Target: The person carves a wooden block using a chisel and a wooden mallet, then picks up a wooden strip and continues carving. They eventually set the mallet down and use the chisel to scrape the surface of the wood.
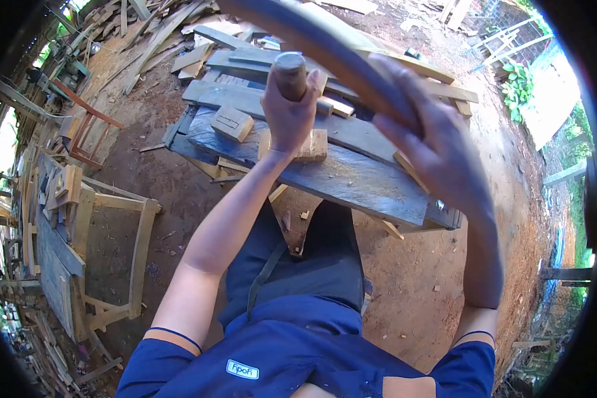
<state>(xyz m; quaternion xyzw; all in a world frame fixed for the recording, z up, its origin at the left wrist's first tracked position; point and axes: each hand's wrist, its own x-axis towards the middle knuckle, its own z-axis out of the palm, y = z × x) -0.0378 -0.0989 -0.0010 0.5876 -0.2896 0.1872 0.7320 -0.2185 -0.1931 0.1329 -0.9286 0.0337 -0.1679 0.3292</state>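
My left hand (289, 119) is wrapped round the upright round wooden handle of a chisel (290, 64). Its blade is hidden behind the hand. Under that hand lies a wooden block (312, 147) on the bench, partly covered by my wrist. My right hand (434, 136) grips one end of a long brown wooden shaft (341, 53), raised and blurred by motion. It slants up to the left past the top of the view, so its far end cannot be seen. Left of my left hand sits another wooden block (232, 124) with a rectangle marked on its top.
The dark, worn workbench (361, 182) carries several boards (245, 99) along its far side. Wood shavings dot its top. On the left stand a second wooden table (56, 259) and a reddish wooden frame (86, 132). Scrap planks (156, 46) lie piled on the earth floor beyond.
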